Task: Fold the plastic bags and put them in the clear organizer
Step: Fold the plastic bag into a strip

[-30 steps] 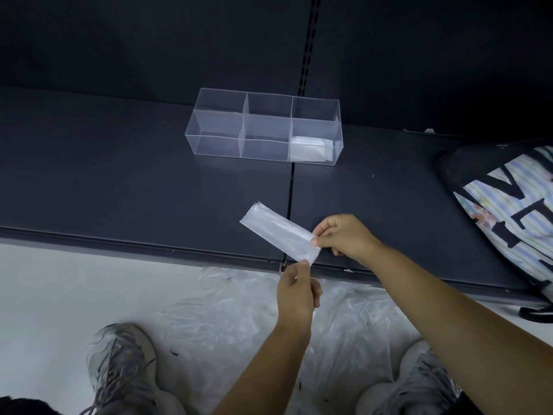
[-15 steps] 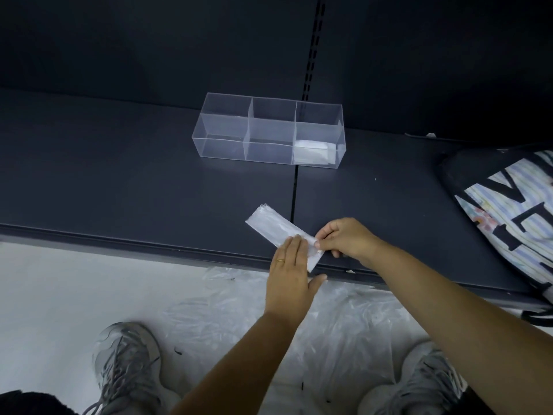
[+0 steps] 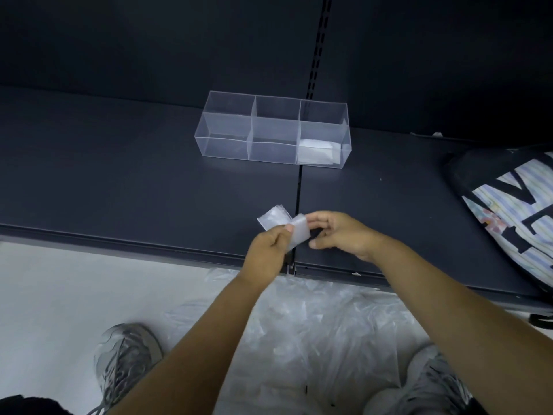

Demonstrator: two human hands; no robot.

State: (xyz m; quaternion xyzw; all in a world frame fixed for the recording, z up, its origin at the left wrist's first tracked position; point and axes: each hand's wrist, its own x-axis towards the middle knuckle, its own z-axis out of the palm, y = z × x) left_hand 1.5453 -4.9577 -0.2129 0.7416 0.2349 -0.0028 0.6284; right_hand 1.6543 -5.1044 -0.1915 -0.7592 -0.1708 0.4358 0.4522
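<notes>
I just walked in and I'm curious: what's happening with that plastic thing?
A person is folding a plastic bag over the front of the dark shelf. The left hand pinches the strip and the right hand holds its folded end. The clear organizer behind has one folded bag in its right compartment. Loose plastic lies on the floor.

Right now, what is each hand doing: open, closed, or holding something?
Left hand: grips the partly folded plastic bag.
Right hand: pinches the same bag's folded end.
</notes>
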